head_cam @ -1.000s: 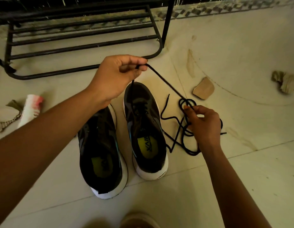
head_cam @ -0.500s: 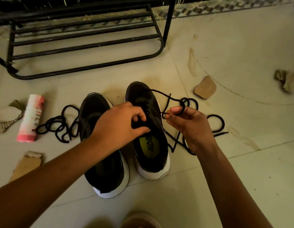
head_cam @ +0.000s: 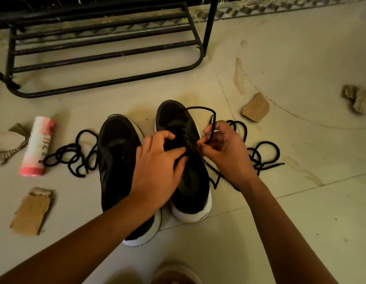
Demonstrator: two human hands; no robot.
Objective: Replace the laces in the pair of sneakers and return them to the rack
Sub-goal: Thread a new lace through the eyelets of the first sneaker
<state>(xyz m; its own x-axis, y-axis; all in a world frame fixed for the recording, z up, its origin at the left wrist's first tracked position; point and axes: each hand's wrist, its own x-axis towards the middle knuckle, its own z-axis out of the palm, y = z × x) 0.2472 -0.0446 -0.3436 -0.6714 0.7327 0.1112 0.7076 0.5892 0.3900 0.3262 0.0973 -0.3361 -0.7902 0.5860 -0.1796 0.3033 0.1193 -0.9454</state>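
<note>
Two black sneakers with white soles stand side by side on the floor, toes pointing away from me: the left sneaker (head_cam: 116, 160) and the right sneaker (head_cam: 178, 124). My left hand (head_cam: 157, 165) grips the tongue area of the right sneaker. My right hand (head_cam: 225, 152) pinches a black lace (head_cam: 198, 108) near its tip, at the shoe's right eyelets. The lace loops up over the toe, and the rest of it lies coiled on the floor behind that hand. A second black lace (head_cam: 75, 154) lies tangled left of the left sneaker.
A black metal shoe rack (head_cam: 108, 56) stands on the floor ahead. A pink-and-white tube (head_cam: 37, 146) and a cardboard scrap (head_cam: 30, 212) lie at left, another cardboard piece (head_cam: 256, 107) and a crumpled rag (head_cam: 358, 97) at right. My foot (head_cam: 174, 273) shows at the bottom edge.
My left hand dropped from holding the lace high to gripping the right sneaker's tongue. My right hand moved left to the shoe's eyelets with the lace end.
</note>
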